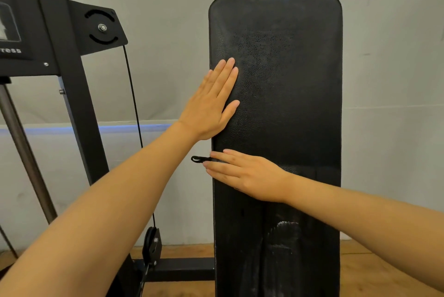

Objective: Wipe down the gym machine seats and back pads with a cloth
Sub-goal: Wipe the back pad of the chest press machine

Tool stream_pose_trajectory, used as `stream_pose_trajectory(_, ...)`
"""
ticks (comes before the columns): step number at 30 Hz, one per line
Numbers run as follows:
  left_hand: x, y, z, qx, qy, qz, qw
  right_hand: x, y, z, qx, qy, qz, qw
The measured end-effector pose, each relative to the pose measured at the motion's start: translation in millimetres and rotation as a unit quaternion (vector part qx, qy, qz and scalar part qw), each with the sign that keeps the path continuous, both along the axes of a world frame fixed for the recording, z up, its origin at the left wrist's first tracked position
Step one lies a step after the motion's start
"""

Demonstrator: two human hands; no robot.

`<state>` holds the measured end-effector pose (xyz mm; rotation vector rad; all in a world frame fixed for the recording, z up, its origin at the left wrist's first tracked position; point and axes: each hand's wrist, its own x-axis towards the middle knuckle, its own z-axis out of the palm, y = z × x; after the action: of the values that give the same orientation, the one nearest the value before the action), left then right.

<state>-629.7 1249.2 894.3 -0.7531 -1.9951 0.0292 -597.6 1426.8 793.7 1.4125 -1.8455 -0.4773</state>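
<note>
A tall black back pad [283, 61] stands upright in front of me. My left hand [211, 104] lies flat and open against the pad's left edge, fingers pointing up, and holds nothing. Lower down, my right hand [245, 176] presses a black cloth [302, 173] flat against the pad, fingers pointing left. The cloth is hard to tell from the pad. Its small black loop [199, 159] sticks out past the pad's left edge, just beyond my fingertips. Pale wipe streaks [286, 236] show on the pad's lower part.
A black machine frame [72, 104] with a label plate stands to the left. A thin cable [134, 104] runs down to a pulley [151, 241] near the wooden floor [365, 272]. A grey guide rod [24, 147] slants at the far left. White blinds hang behind.
</note>
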Motion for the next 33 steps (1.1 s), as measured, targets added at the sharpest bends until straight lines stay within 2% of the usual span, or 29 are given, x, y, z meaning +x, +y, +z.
stream_pose_trajectory(8,-5,12,-8,0.049,0.012,0.002,0.999,9,92,-4,-0.017,-0.005,-0.058,0.998)
stream_pose_trajectory(14,-5,14,-8,0.047,0.023,0.02,0.998,4,31,-7,-0.029,0.018,-0.017,0.999)
stream_pose_trajectory(19,-2,15,-9,0.049,0.018,0.031,0.998,3,-18,-5,-0.026,0.001,-0.011,1.0)
stream_pose_trajectory(23,2,23,-12,0.072,0.018,0.041,0.996,8,33,-6,-0.034,-0.008,-0.03,0.999)
stream_pose_trajectory(28,-3,26,-14,0.073,0.023,0.051,0.996,17,124,-24,-0.119,-0.039,-0.073,0.989)
stream_pose_trajectory(33,-4,29,-17,0.089,0.034,0.053,0.994,12,94,-27,-0.147,-0.049,-0.049,0.987)
